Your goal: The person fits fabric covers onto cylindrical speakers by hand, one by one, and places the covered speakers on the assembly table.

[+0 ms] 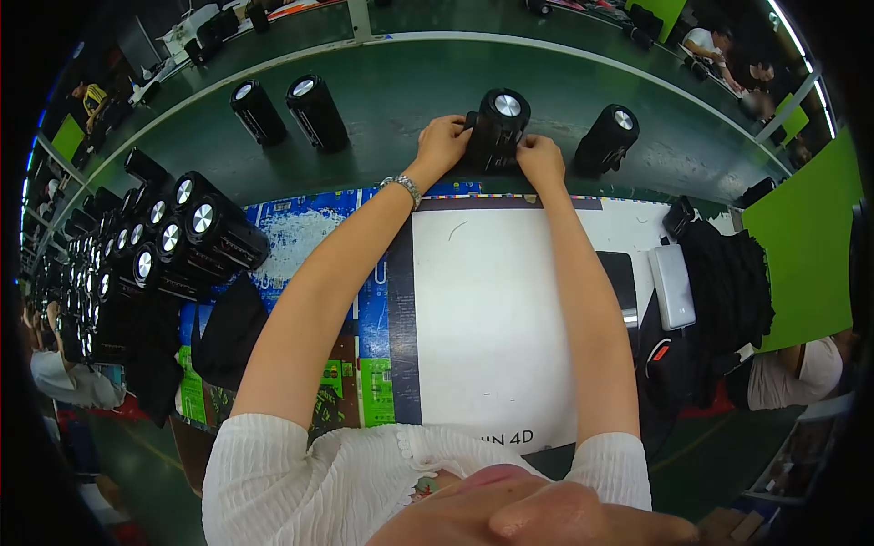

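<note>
Speaker (500,127), blk cyl. w/ silver disc on top, stands on the far green worktop (401,84), a bit right of ctr, approx. upright, held btwn both hands. Left hand (443,144) is on its left side, fingers bent in & fingertips pinching at a small dark part by the edge; can't tell what that part is. Right hand (542,160) is on its right side, lower down, fingers curled, thumb & fingertips drawn in against the body; exact grip partly hidden. Pale print shows on the near side of the speaker, too small to read. Metal watch (401,189) on left wrist.

Same worktop, left: 2 more blk cyls. w/ silver tops, far-left cyl. (258,114) & mid-left cyl. (317,114), near each other, not touching. Right: right cyl. (606,141), well apart from the held one.

Near left: big cluster (202,232) of similar cyls., packed tight, silver ends showing. Blue sheet (305,227) beside it. Near ctr, btwn the forearms: white sheet (492,309) w/ dark border at left & letters at near edge, partly covered. Near right: white box (672,287), w/ blk cloth (728,282) just right of it; green panel (806,237) further right. Other people: one far left in yellow (92,98), one far right in white (706,44).
</note>
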Tool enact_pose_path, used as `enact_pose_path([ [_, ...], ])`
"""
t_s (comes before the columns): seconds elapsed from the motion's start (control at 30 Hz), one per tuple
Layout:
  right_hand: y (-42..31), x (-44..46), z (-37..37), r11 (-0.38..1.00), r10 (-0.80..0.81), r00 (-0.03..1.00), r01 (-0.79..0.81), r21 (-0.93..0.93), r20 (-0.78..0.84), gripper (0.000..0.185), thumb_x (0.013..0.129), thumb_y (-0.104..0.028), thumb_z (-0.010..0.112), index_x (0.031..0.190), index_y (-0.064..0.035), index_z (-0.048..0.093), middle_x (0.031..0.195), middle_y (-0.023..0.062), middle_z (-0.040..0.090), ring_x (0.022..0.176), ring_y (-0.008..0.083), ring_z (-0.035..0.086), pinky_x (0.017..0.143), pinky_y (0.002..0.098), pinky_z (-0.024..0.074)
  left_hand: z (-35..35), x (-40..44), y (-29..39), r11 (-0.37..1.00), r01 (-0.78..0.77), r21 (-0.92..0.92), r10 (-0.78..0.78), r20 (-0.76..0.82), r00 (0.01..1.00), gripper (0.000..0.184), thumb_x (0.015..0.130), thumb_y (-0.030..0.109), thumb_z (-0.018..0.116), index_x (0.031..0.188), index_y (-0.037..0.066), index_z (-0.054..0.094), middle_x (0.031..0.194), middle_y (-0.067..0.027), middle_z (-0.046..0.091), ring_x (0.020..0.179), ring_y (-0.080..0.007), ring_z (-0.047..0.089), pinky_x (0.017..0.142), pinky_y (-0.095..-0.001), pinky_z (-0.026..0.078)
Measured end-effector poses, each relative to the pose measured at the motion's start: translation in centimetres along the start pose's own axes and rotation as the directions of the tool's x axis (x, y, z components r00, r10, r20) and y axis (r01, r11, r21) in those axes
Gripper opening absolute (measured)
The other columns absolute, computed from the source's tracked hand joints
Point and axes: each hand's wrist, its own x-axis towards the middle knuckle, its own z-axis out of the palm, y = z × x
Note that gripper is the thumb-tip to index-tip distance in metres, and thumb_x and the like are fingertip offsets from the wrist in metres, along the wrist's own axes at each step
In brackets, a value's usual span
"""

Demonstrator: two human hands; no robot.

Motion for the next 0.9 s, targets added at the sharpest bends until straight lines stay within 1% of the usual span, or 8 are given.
enact_pose_path([
  [0.17,-0.8,-0.2,1.0,0.993,0.089,0.98,-0.074,0.089,-0.179,0.03,0.078,-0.033,0.062,0.079,-0.0035,0.068,0.082,0.0162,0.068,0.086,0.0366,0.064,0.075,0.0415,0.0482,-5.2,2.0,10.1,0.43,0.352,-0.831,-0.363,0.198,0.91,0.039,0.092,0.034,0.058,0.109,-0.001,0.065,0.104,-0.0087,0.067,0.101,-0.0162,0.058,0.09,-0.0274,0.041],
  [0.33,-3.4,-1.9,1.5,0.892,0.067,0.951,0.078,0.445,-0.302,0.039,0.08,-0.04,0.065,0.079,-0.0007,0.064,0.08,0.0141,0.067,0.08,0.0314,0.063,0.074,0.0385,0.0474,-6.0,1.1,10.8,0.456,0.277,-0.846,-0.241,0.183,0.953,0.039,0.091,0.028,0.058,0.112,-0.004,0.059,0.102,-0.0144,0.064,0.104,-0.0215,0.06,0.089,-0.0331,0.047],
  [0.4,-4.5,-2.1,1.8,0.758,0.136,0.9,0.175,0.629,-0.413,0.048,0.082,-0.047,0.065,0.08,0.001,0.063,0.078,0.0127,0.066,0.076,0.0282,0.062,0.072,0.0365,0.0477,-6.6,1.9,9.5,0.05,0.242,-0.969,-0.366,0.208,0.907,0.035,0.09,0.027,0.06,0.11,-0.001,0.057,0.104,-0.015,0.063,0.103,-0.024,0.06,0.089,-0.0354,0.049],
  [0.5,-7.3,-4.3,-0.7,0.145,-0.026,0.97,-0.236,0.961,0.242,0.047,0.087,-0.043,0.063,0.109,-0.0025,0.054,0.102,0.0086,0.059,0.094,0.0203,0.058,0.077,0.0347,0.0485,-7.4,2.6,7.9,-0.494,0.088,-0.865,-0.345,0.288,0.893,0.03,0.091,0.025,0.058,0.109,0.001,0.057,0.109,-0.0164,0.062,0.103,-0.0257,0.059,0.097,-0.0394,0.046],
  [0.53,-8.2,-4.6,-0.7,-0.128,-0.185,0.94,-0.313,0.941,0.287,0.046,0.088,-0.04,0.063,0.114,-0.0034,0.051,0.105,0.0077,0.057,0.095,0.0187,0.058,0.077,0.0349,0.0495,-7.7,2.8,8.2,-0.425,0.121,-0.897,-0.328,0.277,0.903,0.03,0.091,0.025,0.059,0.109,0.002,0.057,0.109,-0.0155,0.062,0.103,-0.0254,0.059,0.097,-0.0393,0.045],
  [0.63,-9.2,-3.3,-0.7,-0.118,-0.08,0.996,-0.057,0.991,0.048,0.041,0.09,-0.035,0.061,0.116,-0.0046,0.049,0.105,0.0055,0.057,0.094,0.019,0.058,0.077,0.0362,0.0507,-9.1,3.5,8.1,-0.085,0.127,-0.988,-0.318,0.148,0.937,0.028,0.089,0.02,0.061,0.111,0.003,0.058,0.112,-0.0094,0.063,0.1,-0.019,0.06,0.091,-0.0328,0.044],
  [0.73,-8.8,-2.4,-2.9,0.295,-0.121,0.986,0.15,0.944,-0.119,0.043,0.079,-0.021,0.074,0.112,-0.0049,0.053,0.102,0.0067,0.058,0.092,0.0178,0.059,0.079,0.0291,0.0492,-10.4,3.7,7.3,0.488,0.071,-0.87,-0.385,-0.141,0.912,0.027,0.087,0.009,0.061,0.113,0.001,0.059,0.111,-0.0094,0.062,0.105,-0.015,0.057,0.092,-0.0282,0.043],
  [0.9,-8.4,-3.3,-0.4,0.569,-0.358,0.896,0.434,0.699,-0.265,0.063,0.064,-0.016,0.084,0.116,-0.0017,0.052,0.105,0.0102,0.058,0.095,0.0184,0.059,0.083,0.0293,0.048,-12.7,3.5,10.9,0.793,-0.029,-0.608,-0.056,-0.121,0.991,0.02,0.084,0.019,0.067,0.097,0.004,0.07,0.087,0.0001,0.067,0.07,-0.006,0.053,0.059,-0.0189,0.039],
])
